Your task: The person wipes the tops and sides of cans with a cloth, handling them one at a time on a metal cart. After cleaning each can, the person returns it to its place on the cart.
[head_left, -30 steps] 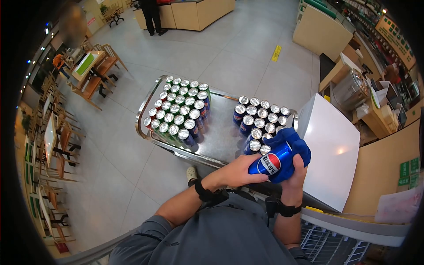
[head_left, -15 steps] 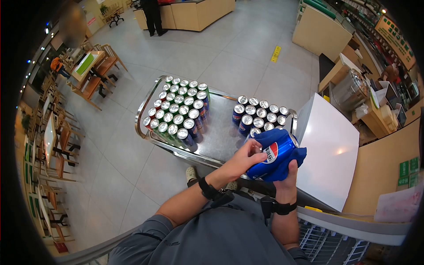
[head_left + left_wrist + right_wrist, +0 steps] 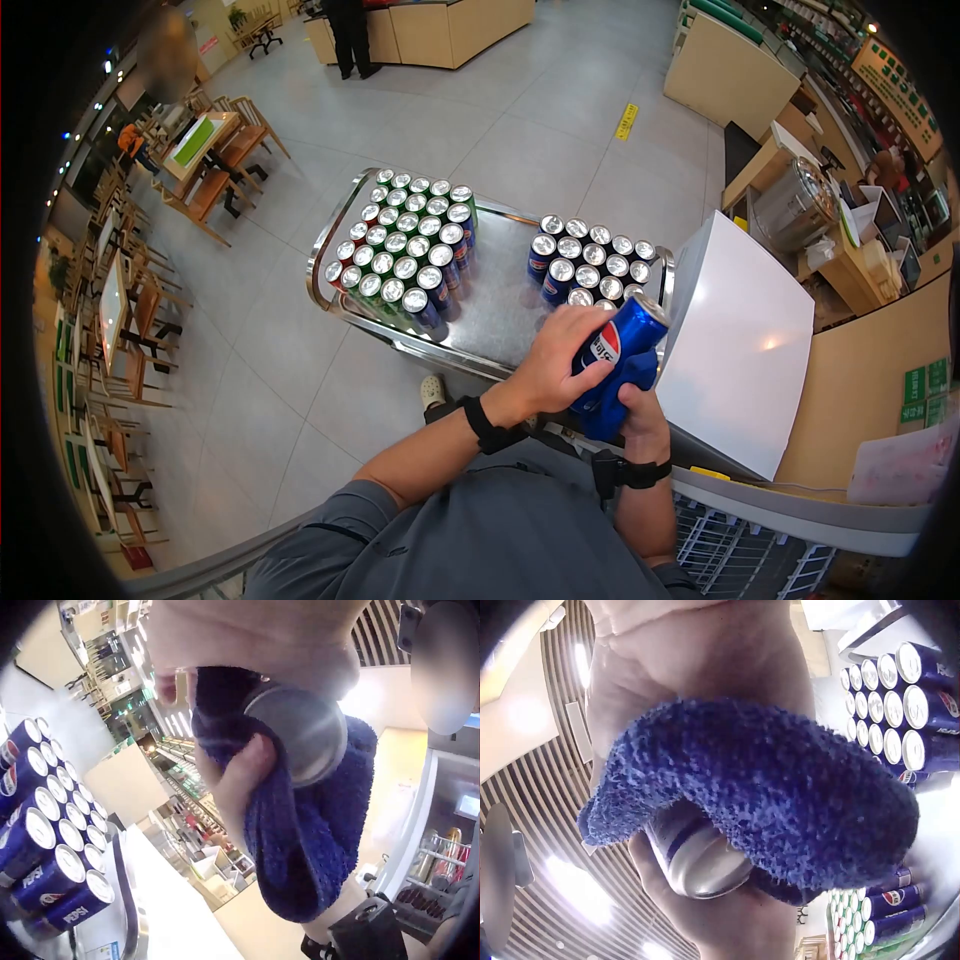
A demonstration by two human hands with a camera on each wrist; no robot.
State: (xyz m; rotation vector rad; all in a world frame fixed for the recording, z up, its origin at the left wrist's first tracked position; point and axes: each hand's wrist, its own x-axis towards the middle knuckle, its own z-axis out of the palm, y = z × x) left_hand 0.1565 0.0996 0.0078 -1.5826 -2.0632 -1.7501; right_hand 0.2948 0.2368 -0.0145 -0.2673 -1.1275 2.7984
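A blue Pepsi can (image 3: 622, 335) is held tilted above the near right part of a metal cart, its top pointing up and right. My left hand (image 3: 562, 362) grips its side, thumb across the label. My right hand (image 3: 645, 418) holds a fuzzy blue cloth (image 3: 608, 412) against the can's lower part. In the left wrist view, the can's silver bottom (image 3: 307, 739) shows with the cloth wrapped partly around it. The right wrist view has the cloth (image 3: 772, 787) covering most of the right fingers.
On the cart (image 3: 490, 310) stand a left block of green, red and blue cans (image 3: 405, 245) and a right block of Pepsi cans (image 3: 590, 255). A white panel (image 3: 750, 340) lies to the right, beside a counter. Wooden chairs (image 3: 205, 200) and tables line the left side.
The can has turned in the hands, its top now up and right and clear of the cloth. My left hand has shifted along it; the cloth has slid lower.
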